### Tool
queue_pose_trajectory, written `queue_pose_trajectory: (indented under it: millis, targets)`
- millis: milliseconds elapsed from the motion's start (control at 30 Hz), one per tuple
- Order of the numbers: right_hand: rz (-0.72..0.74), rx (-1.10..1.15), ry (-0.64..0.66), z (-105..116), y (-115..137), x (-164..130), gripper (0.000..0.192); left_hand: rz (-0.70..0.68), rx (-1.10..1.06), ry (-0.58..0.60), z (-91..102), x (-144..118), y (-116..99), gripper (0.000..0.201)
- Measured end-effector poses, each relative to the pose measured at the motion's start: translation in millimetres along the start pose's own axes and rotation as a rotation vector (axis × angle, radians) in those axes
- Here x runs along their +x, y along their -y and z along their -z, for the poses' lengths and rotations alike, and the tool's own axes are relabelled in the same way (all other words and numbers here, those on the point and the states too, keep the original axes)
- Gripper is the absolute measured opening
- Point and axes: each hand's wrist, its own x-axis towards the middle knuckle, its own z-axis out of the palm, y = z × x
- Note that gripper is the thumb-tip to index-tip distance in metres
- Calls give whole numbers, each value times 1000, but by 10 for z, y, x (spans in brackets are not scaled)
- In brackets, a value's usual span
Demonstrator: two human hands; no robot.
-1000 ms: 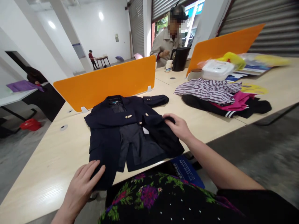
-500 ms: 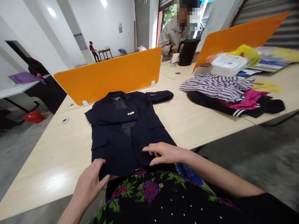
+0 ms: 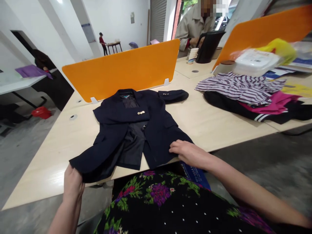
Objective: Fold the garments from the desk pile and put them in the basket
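Note:
A dark navy jacket (image 3: 156, 126) with gold buttons lies face up on a light wooden table (image 3: 212, 123), collar toward the orange divider. My left hand (image 3: 72, 183) grips the jacket's lower left front corner and holds it pulled out to the left, baring the dark lining. My right hand (image 3: 186, 152) lies on the lower right hem near the table's front edge, fingers spread flat. One sleeve (image 3: 173, 96) lies folded across toward the right.
An orange divider (image 3: 122, 70) stands behind the jacket. A pile of striped, pink and black clothes (image 3: 246, 96) lies at the right, with a white box (image 3: 254, 61) behind. A person in a beige jacket (image 3: 195, 27) sits beyond with a black kettle (image 3: 208, 47).
My left hand has taken hold of the jacket's left front corner and pulled it outward to the left, opening the jacket. My right hand has slid right along the hem.

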Motion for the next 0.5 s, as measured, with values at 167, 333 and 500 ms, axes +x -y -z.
queue_pose_trajectory:
  millis: [167,333,500]
  targets:
    - [117,16,-63,209,246,96,36,-55,-107,-53,-4,-69,-34,41]
    - [504,3,-102,-12,779,598,31,-104,13,-9,-23,-30,-137,39]
    - [591,-132,-62,-293,864,949,13,-236,96,3,-1,33,-283,32]
